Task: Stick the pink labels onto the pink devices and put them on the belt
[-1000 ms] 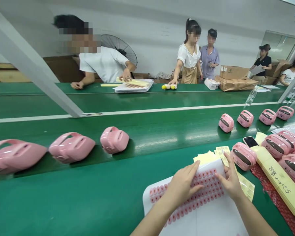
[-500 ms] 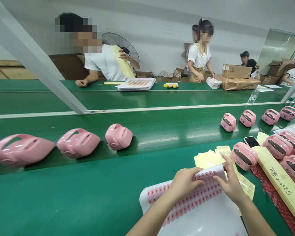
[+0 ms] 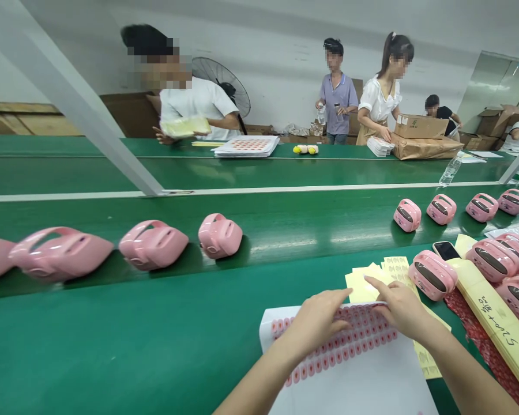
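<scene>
The left hand (image 3: 315, 323) and right hand (image 3: 400, 308) lie open, grips wide, on a white sheet (image 3: 354, 380) at the near right of the green table (image 3: 112, 346). Many red stickers (image 3: 337, 340) are still on it, by yellow papers (image 3: 363, 286).

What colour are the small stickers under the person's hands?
Pinkish-red stickers on a white sheet; the head view shows them best.
</scene>
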`<state>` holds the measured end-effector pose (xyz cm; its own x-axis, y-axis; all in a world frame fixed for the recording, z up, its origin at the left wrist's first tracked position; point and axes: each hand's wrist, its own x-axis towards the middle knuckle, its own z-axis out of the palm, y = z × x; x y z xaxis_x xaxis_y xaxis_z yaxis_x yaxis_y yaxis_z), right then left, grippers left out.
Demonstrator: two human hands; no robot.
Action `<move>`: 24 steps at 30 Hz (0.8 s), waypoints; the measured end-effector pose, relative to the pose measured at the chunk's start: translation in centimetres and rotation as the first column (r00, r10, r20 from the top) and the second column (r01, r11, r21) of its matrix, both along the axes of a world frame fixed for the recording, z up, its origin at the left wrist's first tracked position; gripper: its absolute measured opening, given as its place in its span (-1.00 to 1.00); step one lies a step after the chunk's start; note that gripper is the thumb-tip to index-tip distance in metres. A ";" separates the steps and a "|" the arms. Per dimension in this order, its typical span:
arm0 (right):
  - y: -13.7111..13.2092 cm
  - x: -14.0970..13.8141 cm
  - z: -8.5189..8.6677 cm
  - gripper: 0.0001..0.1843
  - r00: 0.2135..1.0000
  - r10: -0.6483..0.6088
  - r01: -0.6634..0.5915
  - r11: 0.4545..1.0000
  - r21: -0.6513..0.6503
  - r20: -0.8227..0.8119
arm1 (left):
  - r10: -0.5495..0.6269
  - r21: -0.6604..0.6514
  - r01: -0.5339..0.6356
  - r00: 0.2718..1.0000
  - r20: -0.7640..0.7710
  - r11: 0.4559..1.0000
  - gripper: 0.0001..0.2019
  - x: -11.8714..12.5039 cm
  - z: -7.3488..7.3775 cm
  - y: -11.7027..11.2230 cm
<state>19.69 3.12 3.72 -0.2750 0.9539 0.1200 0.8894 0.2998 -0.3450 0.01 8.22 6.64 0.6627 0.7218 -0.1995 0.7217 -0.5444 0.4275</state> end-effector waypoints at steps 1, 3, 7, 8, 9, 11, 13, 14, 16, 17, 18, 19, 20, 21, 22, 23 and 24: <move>0.0 0.2 0.1 -0.38 1.000 -0.014 0.014 0.999 -0.030 0.002 | 0.016 0.005 -0.016 1.000 -0.012 1.000 -0.61 -0.5 0.2 0.1; 0.1 0.4 0.5 -0.39 0.999 -0.030 0.032 0.997 -0.070 0.030 | 0.034 0.004 -0.034 0.999 -0.039 0.999 -0.75 -1.1 0.5 0.2; 0.2 -0.4 1.1 -0.38 0.986 -0.031 0.040 0.998 -0.055 0.162 | 0.024 0.015 -0.023 0.998 -0.065 1.000 -0.78 -0.9 0.2 0.1; 0.3 -0.7 1.3 -0.37 0.985 -0.009 0.019 0.998 -0.057 0.173 | 0.019 0.017 -0.018 0.997 -0.072 1.000 -0.76 -0.7 0.0 0.0; 0.3 -1.1 1.4 -0.38 0.985 0.020 -0.008 0.997 -0.072 0.169 | 0.013 0.017 -0.012 0.997 -0.078 1.000 -0.75 -0.6 -0.1 0.0; 0.5 -1.5 1.7 -0.40 0.989 0.071 -0.054 0.990 -0.132 0.127 | 0.000 0.010 0.001 0.997 -0.083 1.000 -0.74 -0.6 0.0 0.0; 0.6 -1.4 2.0 -0.40 0.995 0.069 -0.054 0.979 -0.199 0.070 | 0.002 0.001 -0.002 0.996 -0.086 1.000 -0.77 -1.0 0.4 0.1; 0.7 -1.2 2.1 -0.40 0.998 0.054 -0.043 0.974 -0.222 0.043 | 0.019 0.000 -0.019 0.995 -0.098 1.000 -0.70 -1.4 0.7 0.3; 0.8 -0.7 2.4 -0.40 1.000 0.021 -0.019 0.967 -0.253 0.007 | 0.052 0.002 -0.052 0.989 -0.140 0.999 -0.57 -2.4 1.3 0.6; 0.8 -0.5 2.5 -0.41 1.000 0.010 -0.010 0.964 -0.267 -0.002 | 0.056 0.003 -0.057 0.984 -0.166 0.998 -0.59 -2.8 1.6 0.7; 0.9 -0.4 2.6 -0.40 1.000 0.003 -0.005 0.959 -0.282 -0.007 | 0.052 0.005 -0.052 0.980 -0.190 0.999 -0.65 -3.1 1.8 0.8; 0.9 -0.4 2.7 -0.39 1.000 -0.002 0.001 0.955 -0.298 -0.005 | 0.037 0.006 -0.037 0.978 -0.206 0.999 -0.71 -3.3 1.9 0.8; 1.0 -0.5 2.8 -0.38 1.000 -0.008 0.008 0.951 -0.310 0.002 | 0.020 0.007 -0.019 0.976 -0.216 1.000 -0.74 -3.4 1.9 0.8; 1.0 -0.6 2.8 -0.35 1.000 -0.015 0.020 0.949 -0.315 0.016 | 0.007 0.010 -0.005 0.975 -0.223 1.000 -0.75 -3.4 1.9 0.7; 1.1 -0.9 2.8 -0.32 0.999 -0.018 0.027 0.948 -0.316 0.031 | -0.001 0.012 0.004 0.974 -0.228 1.000 -0.75 -3.4 1.7 0.7; 1.1 -1.3 2.9 -0.28 0.999 -0.014 0.027 0.950 -0.311 0.045 | -0.011 0.011 0.014 0.973 -0.229 1.000 -0.75 -3.3 1.6 0.6; 1.2 -1.6 2.9 -0.25 0.999 0.000 0.015 0.953 -0.303 0.051 | -0.024 0.008 0.026 0.974 -0.227 1.000 -0.74 -3.2 1.5 0.5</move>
